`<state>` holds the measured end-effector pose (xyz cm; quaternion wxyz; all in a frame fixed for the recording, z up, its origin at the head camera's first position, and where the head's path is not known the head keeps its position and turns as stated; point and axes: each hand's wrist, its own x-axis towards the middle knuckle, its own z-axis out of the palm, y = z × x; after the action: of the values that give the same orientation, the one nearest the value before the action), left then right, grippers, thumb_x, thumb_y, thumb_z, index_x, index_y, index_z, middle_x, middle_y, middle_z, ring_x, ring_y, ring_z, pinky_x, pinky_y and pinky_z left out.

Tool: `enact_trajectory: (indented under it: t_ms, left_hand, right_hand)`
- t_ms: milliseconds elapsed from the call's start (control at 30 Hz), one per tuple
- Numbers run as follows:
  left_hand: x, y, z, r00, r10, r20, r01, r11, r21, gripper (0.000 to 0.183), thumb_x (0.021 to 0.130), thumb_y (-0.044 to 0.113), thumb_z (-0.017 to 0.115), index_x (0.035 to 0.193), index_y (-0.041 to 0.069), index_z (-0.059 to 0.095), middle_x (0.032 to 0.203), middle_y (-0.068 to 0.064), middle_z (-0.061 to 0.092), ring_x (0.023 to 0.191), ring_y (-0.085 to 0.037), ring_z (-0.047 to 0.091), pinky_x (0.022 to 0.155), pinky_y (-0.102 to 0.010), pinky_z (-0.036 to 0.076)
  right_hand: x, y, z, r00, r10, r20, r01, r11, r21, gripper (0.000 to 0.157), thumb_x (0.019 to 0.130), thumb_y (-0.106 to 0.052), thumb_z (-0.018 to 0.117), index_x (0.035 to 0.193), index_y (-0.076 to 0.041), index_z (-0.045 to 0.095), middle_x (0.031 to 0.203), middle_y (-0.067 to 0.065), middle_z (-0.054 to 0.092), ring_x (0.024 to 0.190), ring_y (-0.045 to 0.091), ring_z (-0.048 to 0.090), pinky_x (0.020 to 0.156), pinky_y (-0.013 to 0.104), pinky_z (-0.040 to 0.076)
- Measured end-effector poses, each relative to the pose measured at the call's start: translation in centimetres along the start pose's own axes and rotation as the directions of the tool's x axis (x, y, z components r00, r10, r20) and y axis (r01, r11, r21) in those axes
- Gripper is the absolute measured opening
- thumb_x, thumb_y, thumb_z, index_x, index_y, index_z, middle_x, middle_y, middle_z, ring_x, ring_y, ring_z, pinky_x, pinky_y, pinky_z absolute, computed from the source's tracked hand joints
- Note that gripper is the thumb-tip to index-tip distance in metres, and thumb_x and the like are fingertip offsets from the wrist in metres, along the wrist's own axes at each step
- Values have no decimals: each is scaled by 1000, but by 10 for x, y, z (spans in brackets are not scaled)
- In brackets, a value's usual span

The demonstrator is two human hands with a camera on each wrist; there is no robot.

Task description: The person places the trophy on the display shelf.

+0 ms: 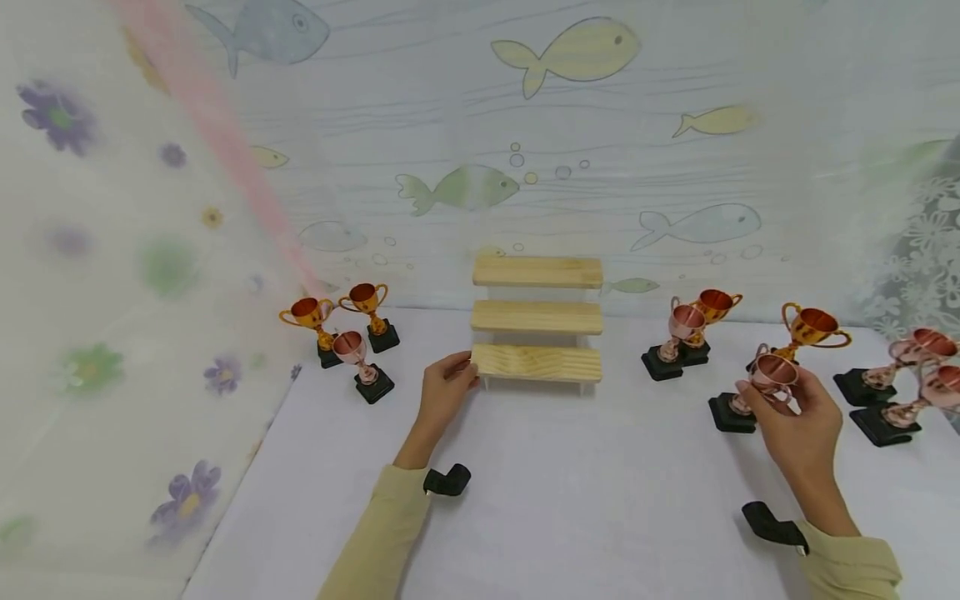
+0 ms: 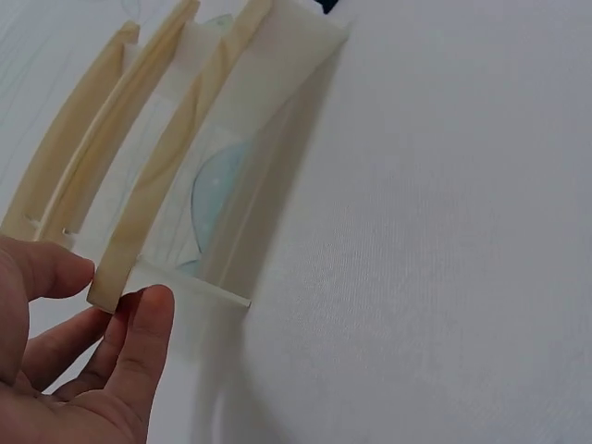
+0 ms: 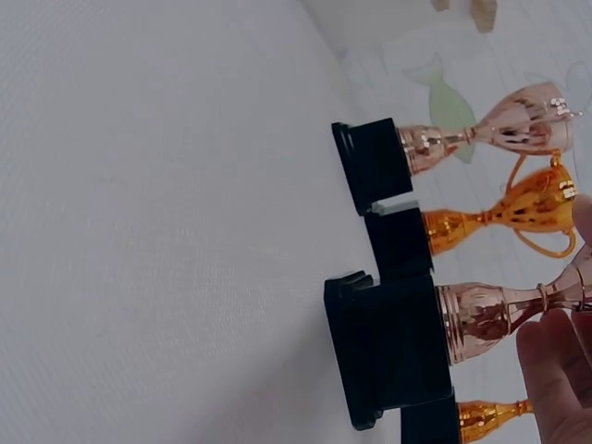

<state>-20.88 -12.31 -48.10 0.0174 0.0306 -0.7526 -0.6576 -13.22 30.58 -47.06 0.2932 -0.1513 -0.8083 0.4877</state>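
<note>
My left hand (image 1: 444, 396) pinches the left end of the lowest board of a three-tier wooden display stand (image 1: 536, 362). In the left wrist view, the thumb lies over the board (image 2: 148, 185) and the fingers are under it. At the right, my right hand (image 1: 806, 429) grips a rose-gold trophy cup (image 1: 771, 372) with a black base. Its base (image 3: 393, 347) fills the lower middle of the right wrist view; whether it touches the table cannot be told. Close by stand a gold trophy (image 1: 812, 325) behind it and another rose-gold trophy (image 1: 685, 321) to its left.
At the left stand two gold trophies (image 1: 364, 297) and a rose-gold trophy (image 1: 350, 346). Another gold trophy (image 1: 715, 306) is behind the rose-gold one on the right. Two more rose-gold trophies (image 1: 885, 415) stand at the far right. A fish-printed curtain (image 1: 450, 125) hangs behind the white table (image 1: 570, 500).
</note>
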Motion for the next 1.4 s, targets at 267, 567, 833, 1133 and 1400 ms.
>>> enact_trajectory:
  t_ms: [267,567,833,1133,1400]
  left_hand:
    - [2,-3,3,991,-135,-21,128,972,-196,35,98,-1,63,131,-10,61,123,-25,64,93,-13,69,85,-24,61]
    - [3,-7,4,972,-234,-10,217,916,-338,36,97,-2,65,132,-8,62,129,-24,62,98,-15,69,91,-26,60]
    - [2,-11,5,971,-239,-24,212,899,-382,36,97,-3,65,132,-9,62,133,-26,61,97,-14,70,90,-24,60]
    - [1,-11,10,976,-209,-66,161,887,-432,35,96,-6,63,130,-14,61,128,-28,63,93,-12,70,86,-22,60]
    - [-1,-10,15,976,-196,-93,135,885,-446,34,95,-7,64,129,-14,61,121,-22,65,92,-11,69,85,-21,60]
  right_hand:
    - [-1,1,1,998,-62,-17,62,997,39,50,83,4,80,131,0,64,112,-22,60,101,-3,58,77,-1,48]
    - [-2,-7,3,992,-128,-17,129,987,91,57,78,12,81,131,0,65,109,-21,63,93,-4,63,74,2,51]
    - [-11,-34,14,995,-98,28,95,992,83,58,79,8,83,132,-1,64,107,-24,63,86,-5,61,73,2,51]
    - [-19,-69,39,973,-171,153,140,970,198,57,78,11,82,131,1,63,108,-22,66,87,-2,66,74,7,55]
    - [-24,-86,66,925,-281,255,196,929,314,58,78,14,80,131,3,62,112,-21,66,91,-1,66,76,10,57]
